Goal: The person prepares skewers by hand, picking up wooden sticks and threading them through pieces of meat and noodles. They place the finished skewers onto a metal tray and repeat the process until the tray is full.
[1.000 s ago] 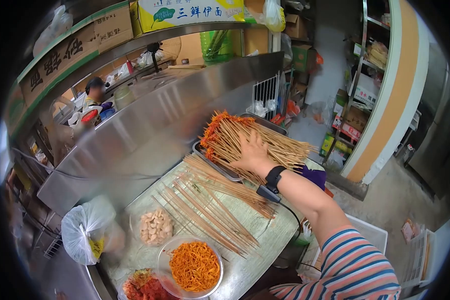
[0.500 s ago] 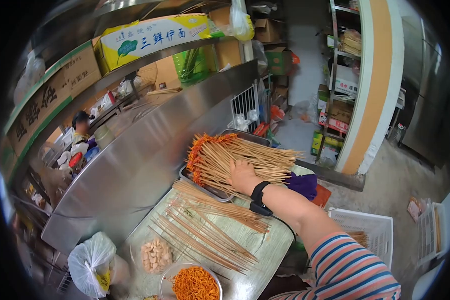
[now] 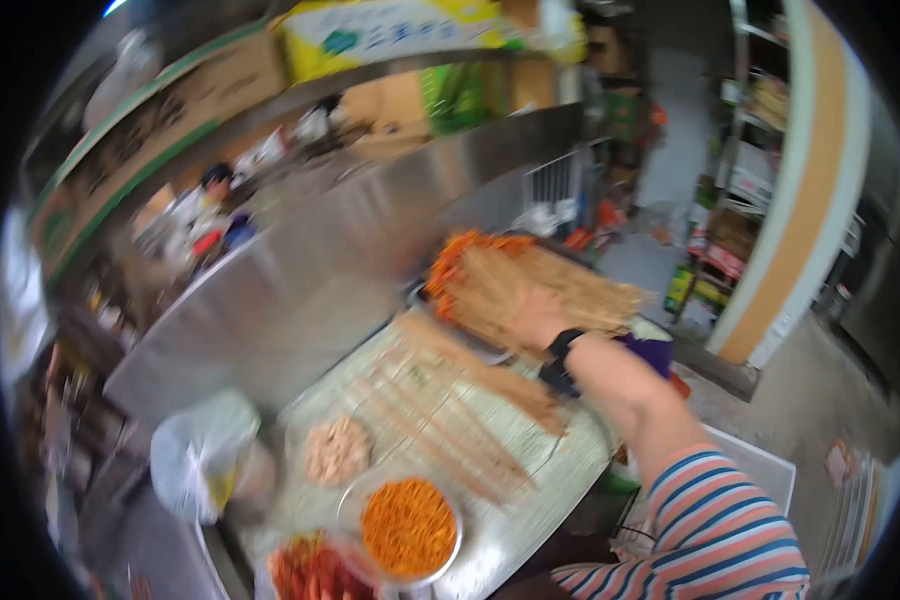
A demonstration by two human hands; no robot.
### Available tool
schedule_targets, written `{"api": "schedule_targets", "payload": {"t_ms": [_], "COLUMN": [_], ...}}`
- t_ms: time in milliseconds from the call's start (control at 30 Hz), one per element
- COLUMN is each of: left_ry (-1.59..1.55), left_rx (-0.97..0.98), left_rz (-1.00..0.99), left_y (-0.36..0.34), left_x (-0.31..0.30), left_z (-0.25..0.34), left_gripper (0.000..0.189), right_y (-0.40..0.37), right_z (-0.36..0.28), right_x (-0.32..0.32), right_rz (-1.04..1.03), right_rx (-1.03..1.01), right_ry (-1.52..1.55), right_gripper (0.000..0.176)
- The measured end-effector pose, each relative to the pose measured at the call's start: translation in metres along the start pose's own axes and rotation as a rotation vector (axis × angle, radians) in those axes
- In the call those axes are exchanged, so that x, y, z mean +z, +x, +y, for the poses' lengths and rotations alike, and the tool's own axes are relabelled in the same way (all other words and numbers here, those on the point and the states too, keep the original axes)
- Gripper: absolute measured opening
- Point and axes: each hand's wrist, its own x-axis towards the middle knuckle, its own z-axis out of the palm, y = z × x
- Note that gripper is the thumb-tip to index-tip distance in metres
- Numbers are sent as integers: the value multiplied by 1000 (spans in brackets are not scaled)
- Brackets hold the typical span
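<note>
My right hand (image 3: pixel 538 318) lies on top of a heap of wooden skewers (image 3: pixel 590 290), fingers laid over the sticks, though motion blurs them. At their left ends the skewers carry orange shredded food (image 3: pixel 452 272). A metal tray (image 3: pixel 488 350) sits under the heap. Below it on the table, a bundle of bare skewers (image 3: pixel 490 375) and several loose sticks (image 3: pixel 425 425) are spread out. A clear round bowl (image 3: pixel 458 540) holds more orange shreds (image 3: pixel 408 525). Beside that bowl is a pile of pale pieces (image 3: pixel 337 450). My left hand is out of view.
A steel panel (image 3: pixel 300 270) rises behind the table (image 3: pixel 580 455), below a shelf with cardboard boxes (image 3: pixel 170 130). A tied plastic bag (image 3: pixel 205 450) stands at left. Red food (image 3: pixel 320 570) shows at the bottom edge. Another person (image 3: pixel 217 185) is beyond the panel. A white crate (image 3: pixel 760 465) is at right.
The view has shifted, so the scene sits further right and blurs, and red food has come into sight at the bottom. My right hand remains on the heaped skewers.
</note>
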Motion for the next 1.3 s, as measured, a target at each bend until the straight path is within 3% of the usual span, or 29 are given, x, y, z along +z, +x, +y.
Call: {"api": "schedule_targets", "payload": {"t_ms": [67,133,200,333,367,433,533,567,600,667,767,867,1000,1100,1167,1300], "left_ry": [147,6,-53,-24,-49,-10,44,43,40,25,41,21,-8,-32,-43,-17], "left_rx": [72,4,-59,-72,-75,-69,-46,-54,-60,-94,-84,-117,-132,-145,-161,-145], "left_rz": [-6,-3,-44,-27,-23,-38,-49,-38,-22,-30,-53,-29,-38,-37,-37,-50], "left_y": [0,-7,-5,1,3,8,14,17,20,23,23,20,23,21,22,22], "left_x": [3,12,11,9,9,7,2,2,3,1,0,0,-3,-2,-2,-1], "left_z": [-10,-21,-25,-28,-29,-33,-48,-59,-65,-67,-69,-73,-71,-72,-70,-70], "left_gripper": [31,27,29,28,29,29,29,30,30,31,32,32,33,32,32,28], "right_y": [-8,-49,-106,-230,-235,-237,-210,-211,-208,-201,-195,-173,-152,-130,-109,-75], "right_z": [-4,-26,-52,-98,-107,-118,-129,-136,-137,-139,-134,-121,-97,-91,-94,-130], "right_x": [15,-22,-39,-65,-50,-9,9,10,8,2,-15,-2,-7,6,18,24], "right_rz": [449,509,78,-459,-478,-87,-181,-202,-197,-510,-637,-502,-547,-353,-238,-237], "right_rx": [-154,-422,-656,-726,-738,-931,-1026,-896,-903,-758,-609,-630,-397,-327,-298,-237], "right_ry": [-101,115,861,697,692,634,848,967,964,1026,1065,1101,1153,1178,1243,1310], "right_gripper": [71,71,69,59,59,54,53,55,55,57,55,52,46,41,41,41]}}
